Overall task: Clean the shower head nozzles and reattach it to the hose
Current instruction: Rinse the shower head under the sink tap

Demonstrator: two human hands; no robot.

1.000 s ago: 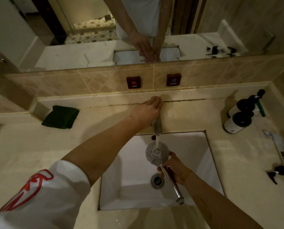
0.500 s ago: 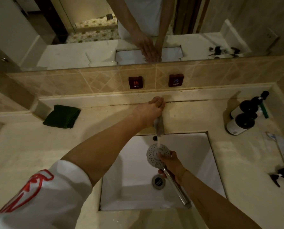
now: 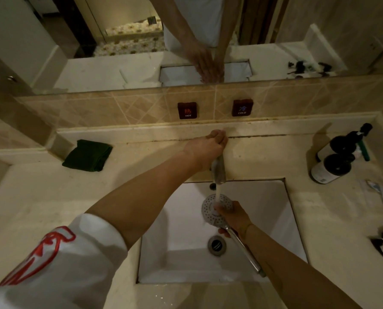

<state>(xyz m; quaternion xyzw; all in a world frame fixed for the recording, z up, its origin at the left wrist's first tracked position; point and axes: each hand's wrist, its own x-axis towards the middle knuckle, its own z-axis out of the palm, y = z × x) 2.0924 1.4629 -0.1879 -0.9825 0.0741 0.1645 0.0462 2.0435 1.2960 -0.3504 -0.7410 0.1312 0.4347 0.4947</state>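
A round chrome shower head [image 3: 209,210] with a dotted nozzle face sits under running water over the white sink [image 3: 268,210]. My right hand [image 3: 234,217] grips it where the face meets the handle, thumb lying on the nozzles. Its handle [image 3: 246,253] slants down to the right. The water falls from the chrome faucet [image 3: 218,169]. My left hand [image 3: 210,146] reaches past the spout with its fingers curled over the faucet's top, which it hides. No hose is in view.
A folded dark green cloth [image 3: 88,155] lies at the back left of the beige counter [image 3: 41,201]. Two dark pump bottles [image 3: 335,161] stand at the back right, a toothbrush [image 3: 380,197] in front of them. The drain [image 3: 217,245] shows in the basin. HOT and COLD signs sit above.
My right hand has slid up the handle onto the shower head, with the thumb now on the nozzle face. The left hand stays on the faucet.
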